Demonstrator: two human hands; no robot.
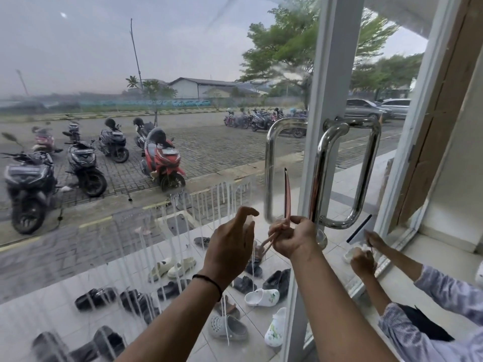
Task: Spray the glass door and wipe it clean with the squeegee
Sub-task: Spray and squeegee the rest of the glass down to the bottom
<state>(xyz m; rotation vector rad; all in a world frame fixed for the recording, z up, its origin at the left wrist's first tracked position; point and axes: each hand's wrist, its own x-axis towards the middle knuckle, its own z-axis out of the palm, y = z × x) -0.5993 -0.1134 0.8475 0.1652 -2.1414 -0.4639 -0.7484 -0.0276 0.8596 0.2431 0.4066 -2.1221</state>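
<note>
wet glass door [130, 178], upright pink squeegee [287, 194]

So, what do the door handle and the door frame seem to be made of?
Door handle: polished metal, probably stainless steel, since its tube shows mirror-like reflections. Door frame: smooth and white, likely painted metal or plastic; the picture cannot settle which.

My hands at the glass door

My left hand [233, 245] is raised left of my right hand [292, 237], which grips the squeegee [287, 197] against the glass door [130, 126], just left of the door handle [321, 176]; shoes [261, 297] lie beyond the glass below.
</note>
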